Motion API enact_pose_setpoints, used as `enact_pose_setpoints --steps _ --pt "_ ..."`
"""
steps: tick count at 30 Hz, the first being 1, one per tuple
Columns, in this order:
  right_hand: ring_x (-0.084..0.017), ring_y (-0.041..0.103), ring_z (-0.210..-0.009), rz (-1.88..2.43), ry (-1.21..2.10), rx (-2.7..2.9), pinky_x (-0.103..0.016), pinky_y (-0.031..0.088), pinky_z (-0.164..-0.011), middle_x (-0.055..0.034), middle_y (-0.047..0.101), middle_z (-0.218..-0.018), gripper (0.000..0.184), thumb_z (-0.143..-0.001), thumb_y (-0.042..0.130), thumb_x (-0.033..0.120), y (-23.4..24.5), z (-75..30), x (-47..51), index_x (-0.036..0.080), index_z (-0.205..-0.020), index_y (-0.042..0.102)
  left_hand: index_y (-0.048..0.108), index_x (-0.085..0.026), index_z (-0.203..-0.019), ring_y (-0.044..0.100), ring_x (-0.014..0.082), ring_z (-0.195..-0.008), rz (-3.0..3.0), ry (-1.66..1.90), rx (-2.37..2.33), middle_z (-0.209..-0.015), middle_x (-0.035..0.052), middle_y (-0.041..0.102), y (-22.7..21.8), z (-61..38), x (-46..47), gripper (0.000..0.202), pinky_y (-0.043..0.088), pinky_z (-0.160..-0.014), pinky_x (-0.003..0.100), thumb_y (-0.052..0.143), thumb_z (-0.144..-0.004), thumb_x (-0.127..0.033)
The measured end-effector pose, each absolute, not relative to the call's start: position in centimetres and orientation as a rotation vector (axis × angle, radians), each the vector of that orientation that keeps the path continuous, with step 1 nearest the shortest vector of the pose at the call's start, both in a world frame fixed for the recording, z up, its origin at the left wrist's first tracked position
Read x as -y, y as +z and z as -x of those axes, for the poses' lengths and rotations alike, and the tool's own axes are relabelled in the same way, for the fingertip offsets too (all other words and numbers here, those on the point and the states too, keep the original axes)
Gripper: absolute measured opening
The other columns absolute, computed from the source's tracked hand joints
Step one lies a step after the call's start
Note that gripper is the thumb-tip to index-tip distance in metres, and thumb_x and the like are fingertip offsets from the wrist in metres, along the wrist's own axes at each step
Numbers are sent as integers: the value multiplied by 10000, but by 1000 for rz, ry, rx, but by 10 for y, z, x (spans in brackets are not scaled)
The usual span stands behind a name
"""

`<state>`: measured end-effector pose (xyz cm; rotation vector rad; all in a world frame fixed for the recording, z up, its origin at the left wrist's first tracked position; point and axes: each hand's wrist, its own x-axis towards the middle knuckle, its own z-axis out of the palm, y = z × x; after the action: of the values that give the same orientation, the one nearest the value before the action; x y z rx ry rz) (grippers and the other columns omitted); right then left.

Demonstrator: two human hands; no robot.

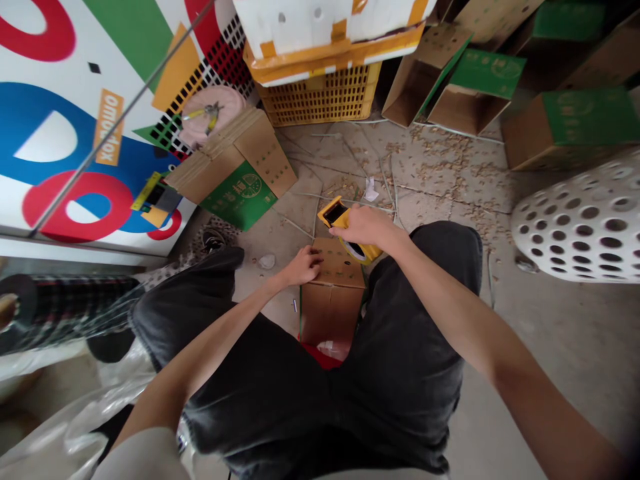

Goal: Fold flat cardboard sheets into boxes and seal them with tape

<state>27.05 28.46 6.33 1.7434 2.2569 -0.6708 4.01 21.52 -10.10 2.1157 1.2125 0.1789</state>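
On the concrete floor (550, 333), scattered with wood shavings (440, 160), a cardboard box (333, 300) sits between the legs of the person's dark shorts (400, 333). The left hand (303, 265) rests on the box top, its grip open. Just above, the right hand (364, 227) has its grip closed around a yellow tape dispenser (331, 210).

Watching remotely, I read this as a rough packing workshop or storeroom rather than a home. The bare grey concrete floor (565, 373) was littered with pale crumbs and thin strips. Brown cardboard cartons with green printed panels (575, 127) lay scattered about, near a yellow plastic lattice crate (320, 100) topped by a white foam box bound with orange tape (325, 33). A white perforated cylinder (585, 220) and a large red-and-blue printed panel (65, 133) flanked the floor.
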Motion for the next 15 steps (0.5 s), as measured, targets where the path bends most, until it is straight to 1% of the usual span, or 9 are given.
enact_pose_setpoints --steps 4,7,15 --pt "-382 745 -1099 -1765 -687 -2253 -396 553 -892 -273 761 -1206 733 -943 613 685 63 -270 -284 55 -1301 722 786 -109 -1135 612 327 -1328 -2069 178 -1233 -1374 210 642 -105 -39 -216 371 448 -1223 518 571 -837 -161" --pt "-375 745 -1098 -1786 -722 -2244 -389 553 -895 -268 765 -1184 737 -924 648 687 63 -270 -284 57 -1299 717 779 -100 -1115 604 333 -1343 -2042 206 -1232 -1375 221 633 -108 -39 -217 362 458 -1214 528 582 -815 -147" --pt "-372 729 -1137 -1781 -736 -2253 -371 551 -899 -259 770 -1180 717 -914 659 684 63 -270 -284 66 -1270 727 782 -134 -1019 610 335 -1326 -2023 239 -1221 -1291 188 665 -102 -41 -219 295 479 -1193 531 598 -789 -124"
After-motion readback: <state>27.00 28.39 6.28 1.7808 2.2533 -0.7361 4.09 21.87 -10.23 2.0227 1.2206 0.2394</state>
